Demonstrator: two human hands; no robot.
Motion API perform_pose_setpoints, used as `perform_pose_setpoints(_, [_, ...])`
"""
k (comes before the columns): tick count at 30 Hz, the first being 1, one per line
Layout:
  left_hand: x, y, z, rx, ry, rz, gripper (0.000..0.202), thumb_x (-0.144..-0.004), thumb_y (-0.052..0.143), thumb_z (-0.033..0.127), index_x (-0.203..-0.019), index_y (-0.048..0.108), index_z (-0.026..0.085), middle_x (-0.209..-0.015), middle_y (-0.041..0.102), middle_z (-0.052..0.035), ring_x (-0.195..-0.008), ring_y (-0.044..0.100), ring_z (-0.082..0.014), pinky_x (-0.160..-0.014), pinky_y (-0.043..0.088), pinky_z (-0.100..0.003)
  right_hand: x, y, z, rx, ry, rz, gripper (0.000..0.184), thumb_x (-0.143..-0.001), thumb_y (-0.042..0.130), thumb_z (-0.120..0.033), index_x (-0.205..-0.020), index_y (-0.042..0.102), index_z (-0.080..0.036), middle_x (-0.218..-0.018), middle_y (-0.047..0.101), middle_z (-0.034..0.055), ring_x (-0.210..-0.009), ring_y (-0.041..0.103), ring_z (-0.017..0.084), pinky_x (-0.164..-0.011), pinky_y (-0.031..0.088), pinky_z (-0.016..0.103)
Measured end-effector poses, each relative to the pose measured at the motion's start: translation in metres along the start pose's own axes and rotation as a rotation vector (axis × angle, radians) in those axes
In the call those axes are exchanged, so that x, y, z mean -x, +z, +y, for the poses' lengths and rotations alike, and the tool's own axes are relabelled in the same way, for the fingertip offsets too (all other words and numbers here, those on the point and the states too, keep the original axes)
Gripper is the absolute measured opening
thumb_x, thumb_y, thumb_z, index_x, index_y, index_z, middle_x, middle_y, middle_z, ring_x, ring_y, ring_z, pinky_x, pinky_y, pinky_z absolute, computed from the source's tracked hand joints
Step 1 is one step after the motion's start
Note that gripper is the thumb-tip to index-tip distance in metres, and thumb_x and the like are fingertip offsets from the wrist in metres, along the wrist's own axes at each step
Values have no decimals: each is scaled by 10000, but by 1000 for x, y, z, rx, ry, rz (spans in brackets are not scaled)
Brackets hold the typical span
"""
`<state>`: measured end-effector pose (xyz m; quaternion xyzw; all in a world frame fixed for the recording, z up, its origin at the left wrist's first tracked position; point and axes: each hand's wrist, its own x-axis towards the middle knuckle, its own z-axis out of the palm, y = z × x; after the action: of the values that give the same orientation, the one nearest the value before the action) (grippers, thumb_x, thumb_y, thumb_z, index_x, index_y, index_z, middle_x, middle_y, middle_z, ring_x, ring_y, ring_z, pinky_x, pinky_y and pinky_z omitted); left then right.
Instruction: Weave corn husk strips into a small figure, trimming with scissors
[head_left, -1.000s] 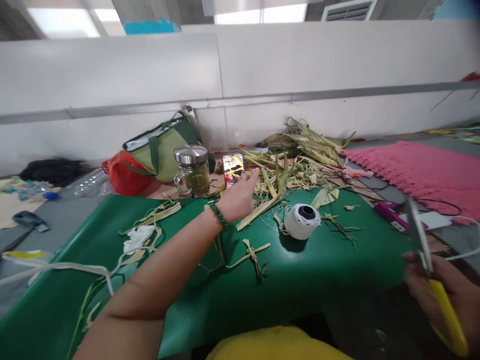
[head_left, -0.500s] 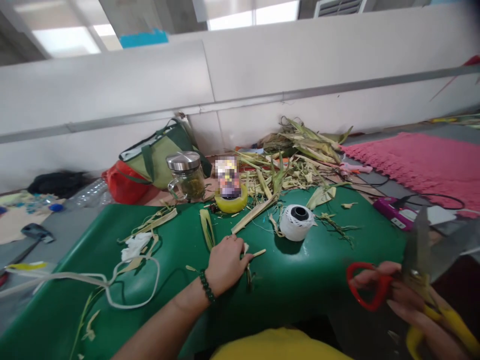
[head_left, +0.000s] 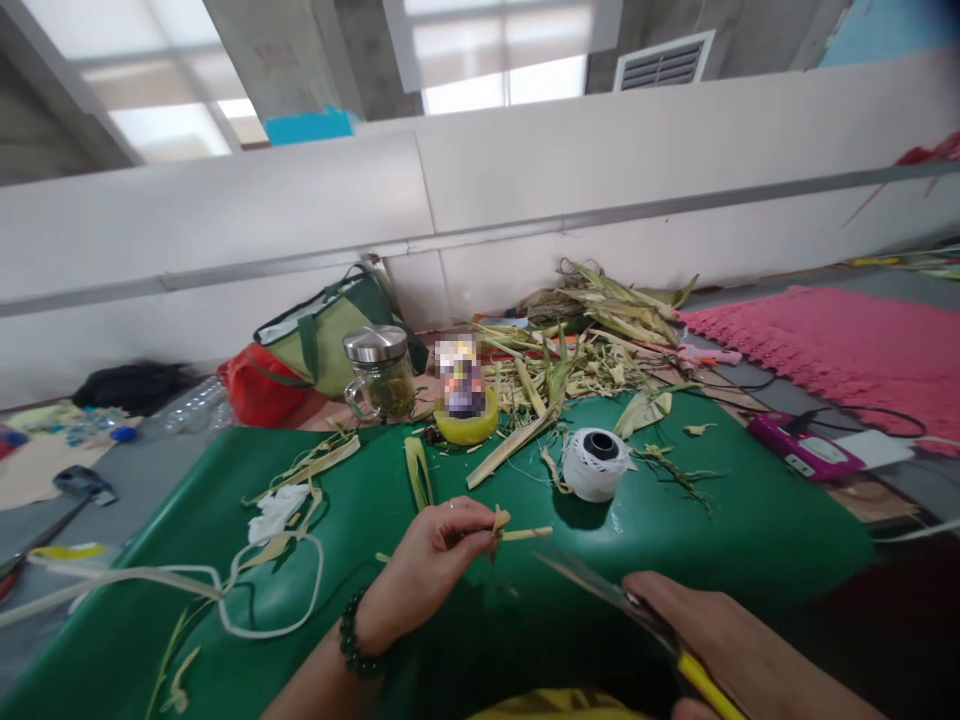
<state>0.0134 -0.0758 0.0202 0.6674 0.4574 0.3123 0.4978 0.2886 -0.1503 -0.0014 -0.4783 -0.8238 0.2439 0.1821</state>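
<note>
My left hand (head_left: 420, 565), with a dark green bead bracelet (head_left: 352, 630) at the wrist, is raised a little over the green mat (head_left: 300, 660). Thumb and fingers pinch a small piece of corn husk (head_left: 527, 534), whose pale, thin end sticks out to the right. My right hand (head_left: 701, 625) is wrapped round a pair of scissors (head_left: 592, 583). The blades point up and left toward the free end of the husk but do not touch it. A yellow handle shows below the palm; my fingers hide the rest of the grip.
A white roll of thread or tape (head_left: 596, 470) stands on the mat. Behind are a yellow ring (head_left: 469, 430), a glass mug (head_left: 386, 385) and a husk pile (head_left: 600, 310). White cord (head_left: 322, 590) loops at left; a purple power strip (head_left: 802, 447) lies at right.
My right hand has brought the scissors from the far right in toward the husk. My left hand has lifted slightly off the mat with the husk piece, and the view has tilted up.
</note>
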Motion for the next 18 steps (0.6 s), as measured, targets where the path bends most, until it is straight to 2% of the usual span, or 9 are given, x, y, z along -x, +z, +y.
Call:
perform_pose_setpoints(2, [2, 0, 3, 1, 4, 20, 227, -760, 612, 326, -777, 735, 136, -781, 658, -78, -722, 587, -174, -673, 463, -261, -6, -1, -8, -2, 3, -64, 402, -750, 558, -578, -944, 581, -228, -798, 629, 56, -631, 590, 215, -554, 465, 278])
perform_pose_setpoints(6, [4, 2, 4, 86, -36, 79, 218, -711, 654, 323, -743, 720, 117, -698, 651, -64, -636, 567, -155, -581, 456, -241, -14, 0, -10, 72, 72, -72, 365, -717, 648, -528, -867, 562, -207, -779, 624, 45, -615, 600, 200, -553, 431, 257])
perform_pose_setpoints(9, [3, 4, 4, 140, -73, 40, 205, -677, 682, 312, -680, 712, 109, -624, 630, -45, -568, 530, -128, -525, 424, -222, -20, 4, -7, 135, 74, -72, 383, -688, 691, -525, -837, 548, -203, -770, 626, 40, -599, 605, 198, -521, 400, 248])
perform_pose_setpoints(13, [-1, 6, 5, 279, -231, -32, 166, -581, 745, 260, -647, 716, 111, -570, 638, -22, -536, 520, -104, -530, 418, -207, -25, 8, -7, 240, 39, -106, 422, -653, 729, -525, -821, 539, -188, -750, 628, 53, -595, 618, 228, -495, 381, 267])
perform_pose_setpoints(18, [-4, 6, 4, 384, -345, -54, 142, -497, 769, 195, -595, 697, 121, -540, 645, 2, -502, 527, -85, -515, 412, -190, -26, 10, -8, 327, -47, -103, 379, -650, 763, -438, -806, 528, -185, -705, 626, 35, -554, 620, 220, -470, 362, 266])
